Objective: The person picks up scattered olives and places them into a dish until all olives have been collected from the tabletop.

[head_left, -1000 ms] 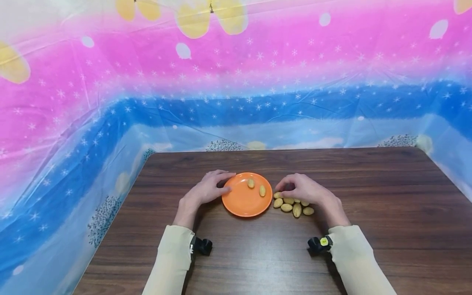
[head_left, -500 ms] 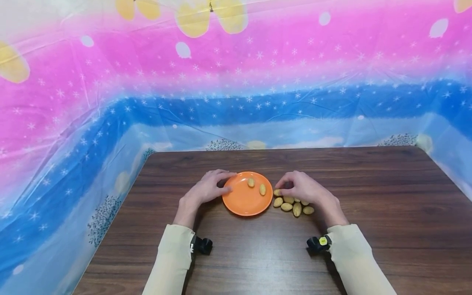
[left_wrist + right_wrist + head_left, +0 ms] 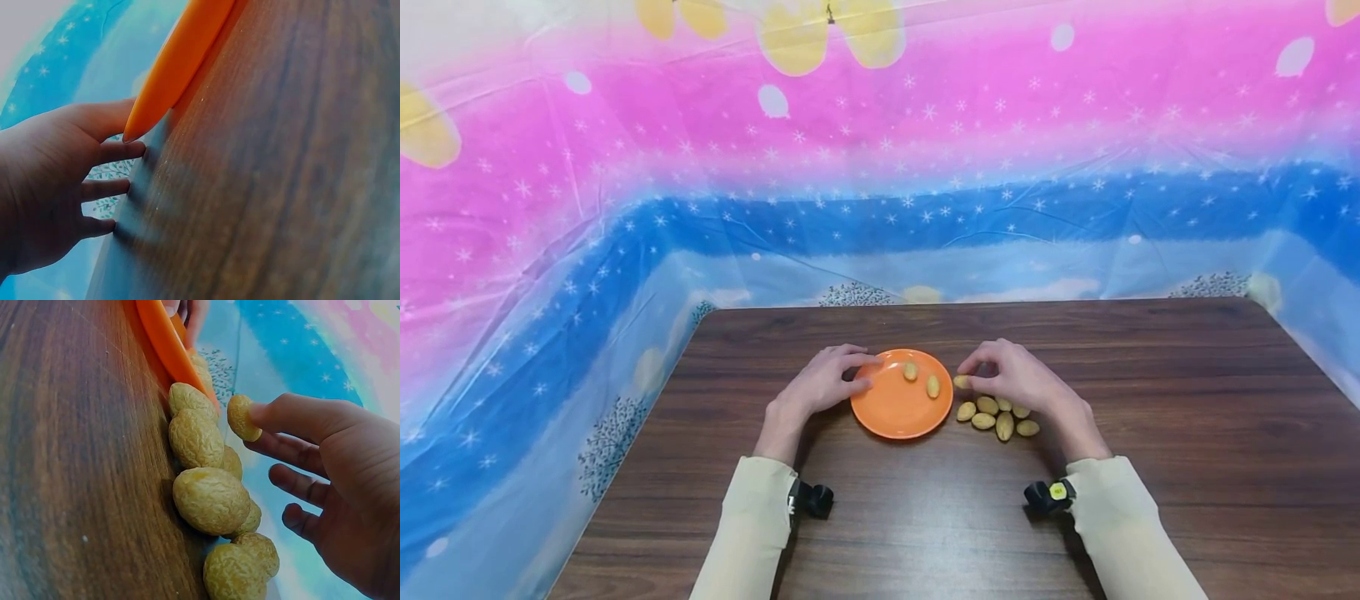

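My right hand pinches a wrinkled yellow oval piece, like a small dried fruit, between thumb and fingertips. It is held just off the table beside the right rim of an orange plate. Two like pieces, one near the right rim and one farther back, lie on the plate. Near the right hand, several more lie grouped on the table. My left hand holds the plate's left rim, thumb over the edge; the left wrist view shows the other fingers spread outside it.
The dark wood table reaches back to a hanging cloth in pink and blue, which also runs along both sides. Each wrist wears a small black camera, one on the left and one on the right.
My right hand has raised a piece from the back left of the group and moved it slightly away from me, toward the plate's rim. My left hand stays at the plate.
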`<state>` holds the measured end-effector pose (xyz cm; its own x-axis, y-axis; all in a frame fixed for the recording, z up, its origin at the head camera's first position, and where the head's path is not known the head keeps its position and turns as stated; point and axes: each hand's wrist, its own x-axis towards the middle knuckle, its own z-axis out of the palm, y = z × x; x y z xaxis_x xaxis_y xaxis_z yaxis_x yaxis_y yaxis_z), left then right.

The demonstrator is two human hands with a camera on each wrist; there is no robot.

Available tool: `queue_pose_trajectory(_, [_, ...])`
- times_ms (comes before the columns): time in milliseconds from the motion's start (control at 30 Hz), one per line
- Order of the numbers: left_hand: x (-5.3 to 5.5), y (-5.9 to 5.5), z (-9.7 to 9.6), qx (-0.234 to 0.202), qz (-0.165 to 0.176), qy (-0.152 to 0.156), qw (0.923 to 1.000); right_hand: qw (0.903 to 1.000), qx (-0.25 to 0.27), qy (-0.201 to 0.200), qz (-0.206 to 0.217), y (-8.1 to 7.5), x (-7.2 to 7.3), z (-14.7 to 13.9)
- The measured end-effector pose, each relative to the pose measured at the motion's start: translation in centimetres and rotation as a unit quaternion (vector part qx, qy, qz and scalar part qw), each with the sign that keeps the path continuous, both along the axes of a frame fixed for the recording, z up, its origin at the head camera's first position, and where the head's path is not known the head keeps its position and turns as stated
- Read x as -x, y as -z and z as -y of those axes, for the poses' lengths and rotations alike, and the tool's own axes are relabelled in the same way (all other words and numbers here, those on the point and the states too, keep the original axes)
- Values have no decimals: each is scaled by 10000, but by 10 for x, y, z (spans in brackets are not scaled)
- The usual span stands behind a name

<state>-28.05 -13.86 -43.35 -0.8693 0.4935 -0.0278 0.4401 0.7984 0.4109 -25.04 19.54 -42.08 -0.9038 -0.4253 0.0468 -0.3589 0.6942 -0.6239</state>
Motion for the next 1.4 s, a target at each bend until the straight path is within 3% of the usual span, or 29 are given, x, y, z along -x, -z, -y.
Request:
queue_pose_trajectory(400, [0, 2, -2, 99, -63, -289, 9995, 9989, 16, -60, -463, -6, -2, 6])
queue_pose_trajectory(767, [-1, 1, -5, 182, -119, -238, 9995, 9971, 54, -39, -758, -3, -3, 20])
queue_pose_trajectory(1400, [-1, 1, -6, 139, -68, -196, 9997, 9971, -309, 143, -681, 8, -3, 39])
